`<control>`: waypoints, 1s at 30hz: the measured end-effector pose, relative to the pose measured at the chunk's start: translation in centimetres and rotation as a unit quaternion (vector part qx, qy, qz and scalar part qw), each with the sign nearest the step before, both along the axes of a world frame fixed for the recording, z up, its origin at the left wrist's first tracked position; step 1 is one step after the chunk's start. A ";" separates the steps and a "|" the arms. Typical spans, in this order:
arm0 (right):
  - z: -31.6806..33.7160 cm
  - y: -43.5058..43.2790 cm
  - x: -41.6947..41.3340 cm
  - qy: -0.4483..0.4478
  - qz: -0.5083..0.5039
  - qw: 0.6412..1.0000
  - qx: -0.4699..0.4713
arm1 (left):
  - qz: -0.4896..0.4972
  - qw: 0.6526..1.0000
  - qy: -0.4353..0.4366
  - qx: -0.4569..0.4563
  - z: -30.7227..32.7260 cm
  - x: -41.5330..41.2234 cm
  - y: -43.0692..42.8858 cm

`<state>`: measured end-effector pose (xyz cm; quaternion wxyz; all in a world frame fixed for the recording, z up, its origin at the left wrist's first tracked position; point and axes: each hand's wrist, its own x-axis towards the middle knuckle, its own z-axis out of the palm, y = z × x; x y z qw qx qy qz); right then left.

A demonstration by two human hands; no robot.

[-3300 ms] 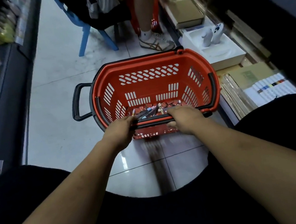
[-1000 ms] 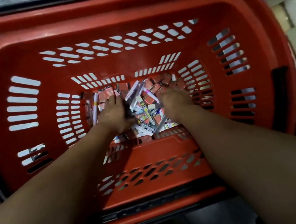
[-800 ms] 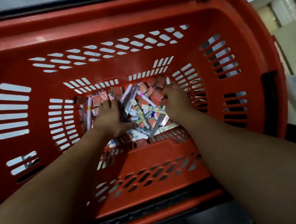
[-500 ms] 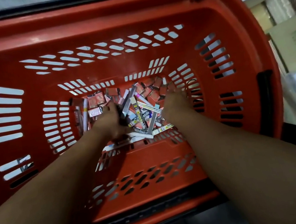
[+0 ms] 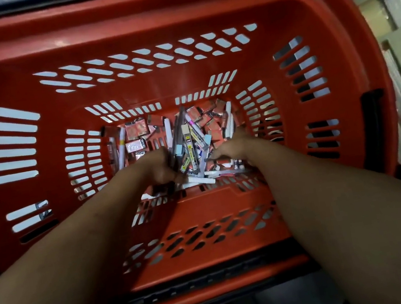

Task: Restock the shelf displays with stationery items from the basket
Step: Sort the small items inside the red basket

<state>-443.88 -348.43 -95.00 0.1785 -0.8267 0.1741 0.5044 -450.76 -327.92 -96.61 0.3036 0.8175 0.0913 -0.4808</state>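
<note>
A red plastic basket [image 5: 172, 17] with slotted walls fills the view. On its floor lies a heap of stationery [image 5: 198, 131]: small orange-red packets, pens and slim lead cases. My left hand [image 5: 159, 166] is down in the heap and grips a bundle of pens and slim cases [image 5: 179, 139] that stick up from its fist. My right hand [image 5: 232, 146] is in the right side of the heap, fingers curled down among the items; what it holds is hidden.
Both forearms reach over the basket's near rim [image 5: 215, 288]. To the right of the basket stand pale boxes and wrapped paper stacks [image 5: 398, 15]. A black handle mount [image 5: 374, 129] sits on the right wall.
Both hands went from the basket's rim down into the heap. Over the last second my left hand gathered pens into a bundle that now stands up; my right hand shifted right among the items.
</note>
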 end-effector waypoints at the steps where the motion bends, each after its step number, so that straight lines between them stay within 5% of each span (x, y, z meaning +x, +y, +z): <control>1: 0.4 0.6 -0.3 0.025 0.029 0.999 0.002 | -0.010 1.000 0.011 -0.006 0.1 0.0 0.0; 4: 0.9 3.0 -1.5 0.025 0.087 0.996 0.013 | -0.014 0.998 0.054 -0.033 -0.1 -0.8 0.4; 9: 1.9 7.2 -2.6 0.014 0.035 0.988 0.148 | 0.030 0.991 0.132 -0.019 0.1 -2.1 2.0; 21: 2.9 7.8 -2.1 0.067 0.097 0.950 0.289 | 0.176 0.982 0.071 0.002 0.8 -2.5 4.7; 26: 2.1 3.5 -0.2 -0.056 -0.008 0.968 0.246 | 0.245 0.968 0.049 0.028 0.6 -2.8 5.4; 30: 1.0 0.3 1.1 -0.126 0.165 0.978 0.026 | 0.229 0.969 0.088 0.004 0.7 -2.5 4.8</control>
